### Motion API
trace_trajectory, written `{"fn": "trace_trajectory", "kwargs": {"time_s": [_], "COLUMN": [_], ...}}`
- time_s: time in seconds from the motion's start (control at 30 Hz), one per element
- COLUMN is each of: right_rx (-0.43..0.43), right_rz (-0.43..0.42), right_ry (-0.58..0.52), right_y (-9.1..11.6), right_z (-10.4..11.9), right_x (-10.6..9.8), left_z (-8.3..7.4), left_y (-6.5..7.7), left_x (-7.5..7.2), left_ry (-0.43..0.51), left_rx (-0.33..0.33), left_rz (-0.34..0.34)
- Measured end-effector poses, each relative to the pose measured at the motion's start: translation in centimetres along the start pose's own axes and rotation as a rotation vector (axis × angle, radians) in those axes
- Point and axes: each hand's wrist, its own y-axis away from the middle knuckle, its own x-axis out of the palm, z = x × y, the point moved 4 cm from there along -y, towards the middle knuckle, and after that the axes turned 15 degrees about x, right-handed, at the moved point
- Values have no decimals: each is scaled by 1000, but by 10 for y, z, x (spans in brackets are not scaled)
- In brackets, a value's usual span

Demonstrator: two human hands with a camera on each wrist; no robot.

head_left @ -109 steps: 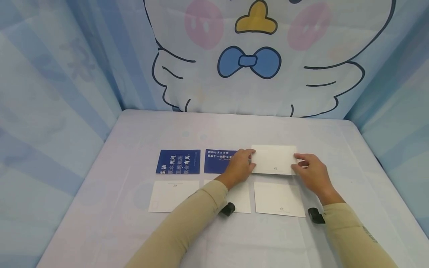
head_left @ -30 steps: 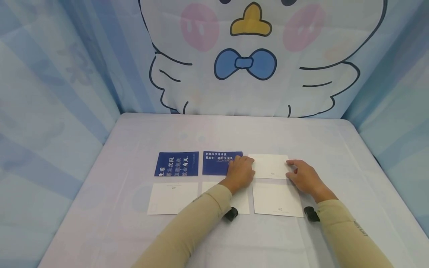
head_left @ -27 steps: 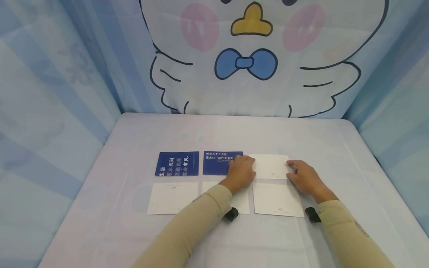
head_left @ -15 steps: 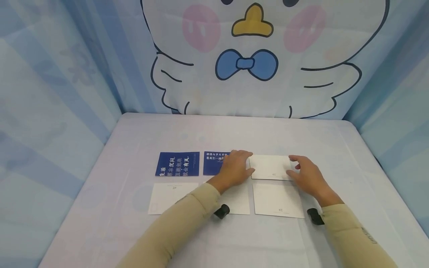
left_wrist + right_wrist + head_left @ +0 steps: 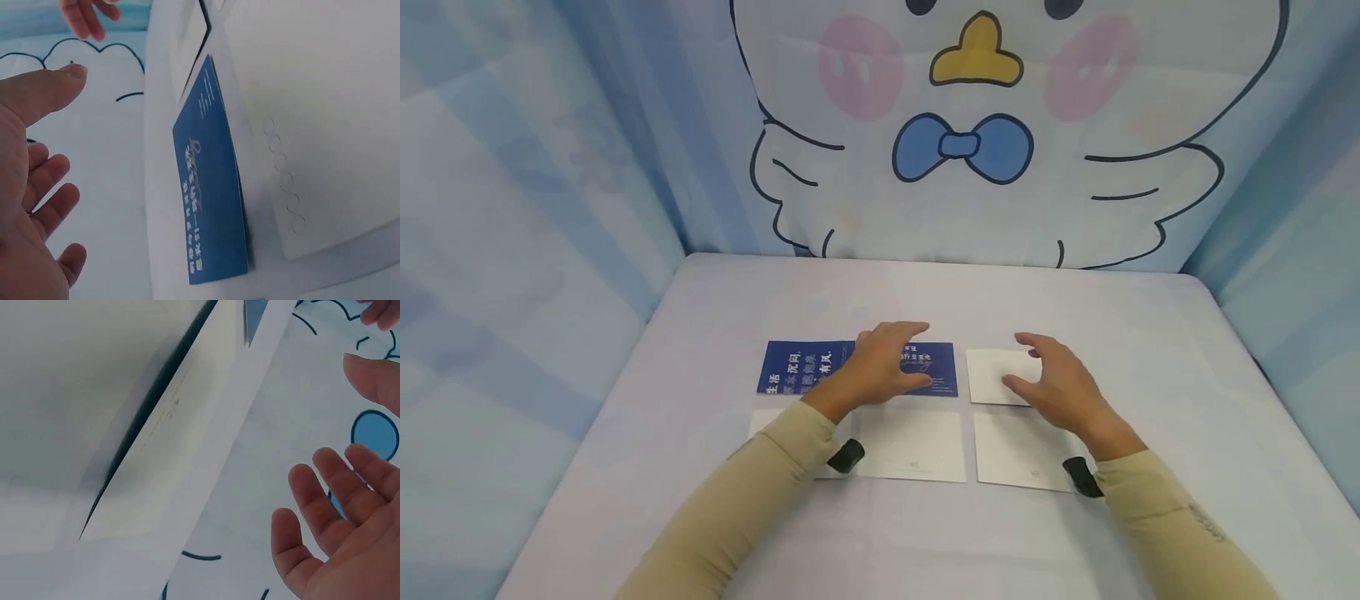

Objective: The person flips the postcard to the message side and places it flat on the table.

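Six-card layout aside, several postcards lie in two rows. My left hand (image 5: 874,367) hovers over the two blue cards, hiding where they meet; thumb and fingers are spread, holding nothing. White lettering covers the left blue card (image 5: 786,367) and the middle blue card (image 5: 942,371). My right hand (image 5: 1066,390) is above the right end of the far-row white card (image 5: 988,379), its thumb and fingers also apart. In the right wrist view that white card (image 5: 169,437) has a dark shadow along its near edge. The left wrist view shows the middle blue card (image 5: 212,181) beside the hand.
In the near row are a middle white card (image 5: 917,442), a right white card (image 5: 1018,450) and a left one (image 5: 767,419) partly covered by my left arm. A pale cloth covers the table (image 5: 925,542). A printed curtain (image 5: 962,208) stands behind it.
Both hands have come off the far-row white card, which they held by its ends earlier. It now lies beside the blue cards. My left hand has moved left, over them.
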Motion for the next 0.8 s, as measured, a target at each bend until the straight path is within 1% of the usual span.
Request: {"fn": "trace_trajectory", "kwargs": {"time_s": [0.17,0.27,0.33,0.43,0.63,0.8], "right_rx": [-26,-42,-49,-62,-110,-97], "right_rz": [15,33,52,77,116,168], "right_ry": [51,61,72,106,185,230], "right_y": [-5,-10,-14,-19,-27,-32], "right_z": [13,21,26,33,46,56], "right_x": [12,20,26,34,48,64], "left_z": [13,22,30,43,65,77], "left_y": [12,18,20,23,27,29], "left_x": [-3,-7,-8,-8,-2,6], "left_ry": [76,82,63,22,-35,-93], "left_rx": [19,3,-17,-62,-162,-181], "left_rz": [-10,-15,-5,28,98,124]}}
